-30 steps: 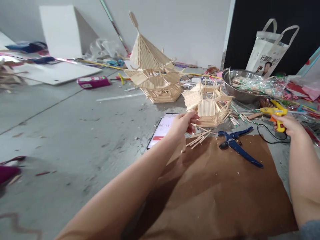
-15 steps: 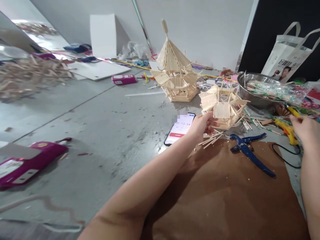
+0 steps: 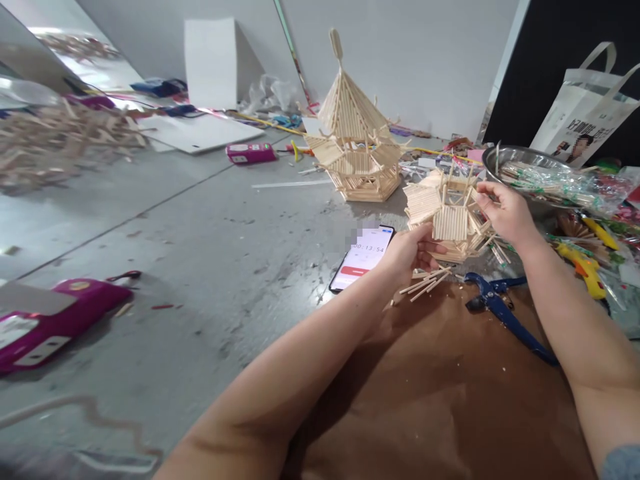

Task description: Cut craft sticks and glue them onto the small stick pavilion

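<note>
A small pavilion model [image 3: 450, 223] built of thin wooden sticks stands on the floor ahead, its top open and posts sticking up. My left hand [image 3: 413, 253] grips its lower front left side with curled fingers. At its right upper edge, my right hand [image 3: 500, 207] has thumb and fingers pinched together on the model's roof side. Loose cut sticks [image 3: 425, 283] lie below my left hand. A blue-handled cutter [image 3: 500, 310] rests on the brown sheet [image 3: 450, 400]. To the right lies a yellow glue gun [image 3: 583, 267], partly beyond my right forearm.
A taller pagoda model [image 3: 355, 153] stands behind. Left of my hand lies a phone [image 3: 363, 260] showing a timer. A metal bowl [image 3: 520, 160] of wrapped sticks and a white bag [image 3: 585, 113] stand right. Magenta devices [image 3: 65, 320] and a stick pile [image 3: 60, 147] lie left.
My right hand has moved left from beside the glue gun to the small model's right upper edge. My left hand keeps its hold on the model. The view has shifted slightly.
</note>
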Demonstrator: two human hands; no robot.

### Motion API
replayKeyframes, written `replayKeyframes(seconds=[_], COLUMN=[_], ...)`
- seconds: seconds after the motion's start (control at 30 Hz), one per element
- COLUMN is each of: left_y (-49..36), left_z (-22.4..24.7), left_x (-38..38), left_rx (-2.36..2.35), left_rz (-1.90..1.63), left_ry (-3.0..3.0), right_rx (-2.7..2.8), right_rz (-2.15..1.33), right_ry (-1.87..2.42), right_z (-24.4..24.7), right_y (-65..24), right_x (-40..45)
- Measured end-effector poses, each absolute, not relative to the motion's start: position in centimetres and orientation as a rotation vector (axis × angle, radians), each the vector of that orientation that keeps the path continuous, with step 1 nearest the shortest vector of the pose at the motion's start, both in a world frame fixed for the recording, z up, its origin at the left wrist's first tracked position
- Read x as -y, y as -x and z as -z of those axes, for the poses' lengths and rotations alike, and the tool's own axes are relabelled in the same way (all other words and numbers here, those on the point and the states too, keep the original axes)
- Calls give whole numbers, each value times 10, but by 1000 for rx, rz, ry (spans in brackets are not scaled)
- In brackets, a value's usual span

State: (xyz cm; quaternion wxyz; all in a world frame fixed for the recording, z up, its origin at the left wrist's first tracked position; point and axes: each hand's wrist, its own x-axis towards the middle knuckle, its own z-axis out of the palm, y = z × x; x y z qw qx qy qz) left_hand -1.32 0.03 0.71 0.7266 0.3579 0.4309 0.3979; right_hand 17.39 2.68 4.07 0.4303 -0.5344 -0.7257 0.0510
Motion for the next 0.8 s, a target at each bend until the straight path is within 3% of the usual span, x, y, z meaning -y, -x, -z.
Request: replayKeyframes(seconds=[0.8], left_y=[9], left_z=[8], left_x=[9], left_rx=[-1163], left_rz=[-1314], left_ry=[-1030], right_rx=[1766], right_rz=[-202], right_ry=[1329], right_z=[-28], right_y=[-154], right_x=[-32])
